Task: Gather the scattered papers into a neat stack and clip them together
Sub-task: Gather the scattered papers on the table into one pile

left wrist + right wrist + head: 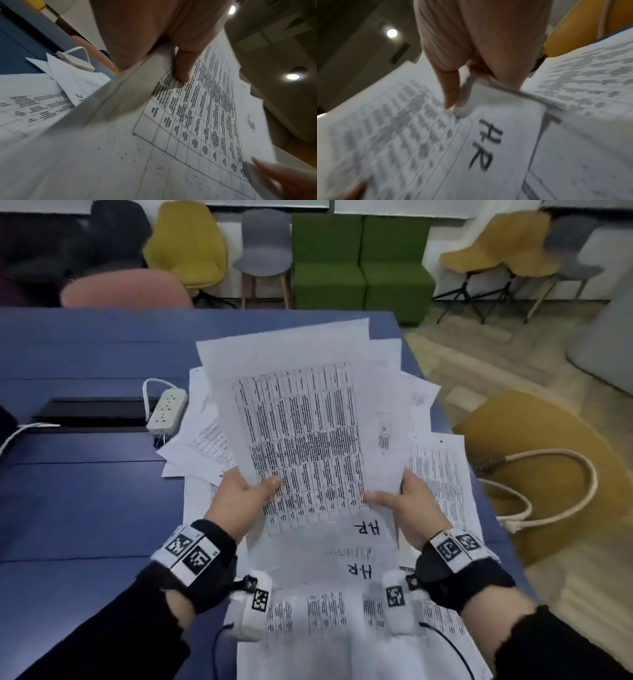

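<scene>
Here the left hand (245, 494) and right hand (412, 501) each pinch one bunch of papers (301, 433) above the desk (85, 491).

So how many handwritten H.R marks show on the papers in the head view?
2. One black handwritten H.R mark sits just below the table on the white printed top sheet; the other lies nearer the person. Covered sheets may hide more.

Both forearms reach forward over the counter's near right part, wrists banded. The left hand (239, 494) and right hand (412, 501) are raised side by side, thumbs on top and fingers (181, 65) curled beneath, each pinching the sheaf of papers (301, 433).
</scene>
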{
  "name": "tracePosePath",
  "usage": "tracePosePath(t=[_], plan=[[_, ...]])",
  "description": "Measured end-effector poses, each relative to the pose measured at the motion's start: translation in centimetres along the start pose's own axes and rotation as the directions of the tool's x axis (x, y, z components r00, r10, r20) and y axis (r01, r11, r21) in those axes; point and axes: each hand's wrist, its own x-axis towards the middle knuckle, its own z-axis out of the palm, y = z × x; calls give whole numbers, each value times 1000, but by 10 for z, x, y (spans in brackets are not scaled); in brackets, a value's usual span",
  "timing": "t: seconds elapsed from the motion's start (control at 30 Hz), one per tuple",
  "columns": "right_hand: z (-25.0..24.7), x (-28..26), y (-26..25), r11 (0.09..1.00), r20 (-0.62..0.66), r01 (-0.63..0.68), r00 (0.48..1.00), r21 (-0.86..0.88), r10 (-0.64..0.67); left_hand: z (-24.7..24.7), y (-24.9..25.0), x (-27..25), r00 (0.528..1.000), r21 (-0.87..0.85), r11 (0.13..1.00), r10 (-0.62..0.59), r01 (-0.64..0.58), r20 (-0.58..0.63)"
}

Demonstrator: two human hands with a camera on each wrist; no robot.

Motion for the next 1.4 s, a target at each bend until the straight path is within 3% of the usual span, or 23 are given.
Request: tracePosePath(t=[0.07, 0.1, 0.17, 0.2, 0.27, 0.33, 0.43, 0.53, 0.7, 0.83, 0.9, 0.97, 1.03, 1.17, 1.23, 1.33, 1.4], plan=[[-22, 13, 9, 996, -139, -48, 990, -71, 38, 2, -6, 4, 1000, 21, 999, -24, 24, -18], [-39, 20, 15, 976, -275, -107, 960, -189, 52, 2, -10, 5, 999, 27, 999, -44, 45, -28], [-74, 29, 25, 820, -555, -373, 828, -435, 82, -2, -15, 8, 995, 18, 997, -77, 78, -56], [-89, 32, 32, 710, -628, -503, 770, -492, 111, -5, -18, 9, 992, 22, 994, -104, 106, -76], [-106, 35, 45, 524, -641, -640, 737, -561, 214, -12, -25, 11, 978, 13, 985, -172, 175, -122], [-111, 35, 58, 393, -589, -641, 766, -660, 260, -19, -35, 9, 960, -7, 968, -249, 250, -129], [-120, 35, 65, 412, -541, -594, 803, -691, 250, -23, -45, -6, 915, -28, 923, -383, 383, -125], [-133, 24, 62, 311, -453, -556, 821, -771, 346, -26, -70, -15, 880, -102, 886, -462, 452, -109], [-163, -5, 75, 429, -315, -436, 892, -791, 326, -23, -94, -25, 843, -25, 854, -517, 519, -149], [-174, -38, 78, 452, -225, -410, 885, -793, 408, -30, -101, -29, 852, 42, 852, -517, 521, -86], [-170, -52, 86, 502, -245, -420, 893, -756, 378, -31, -104, -31, 843, 61, 842, -531, 536, -82], [-157, -57, 97, 560, -345, -426, 905, -711, 250, -24, -102, -34, 849, 58, 848, -524, 528, -72], [-142, -58, 107, 521, -402, -428, 900, -738, 170, -17, -103, -33, 849, 73, 847, -519, 526, -97], [-133, -59, 106, 427, -370, -421, 907, -800, 202, -8, -102, -32, 847, 120, 850, -479, 513, -232], [-130, -58, 104, 446, -364, -430, 903, -785, 230, -8, -104, -31, 841, 149, 844, -465, 516, -278], [-107, -58, 100, 519, -325, -390, 921, -760, 215, -3, -98, -29, 859, 144, 853, -470, 501, -203], [-95, -55, 96, 597, -304, -369, 929, -712, 211, -2, -98, -25, 844, 143, 834, -512, 533, -158]])
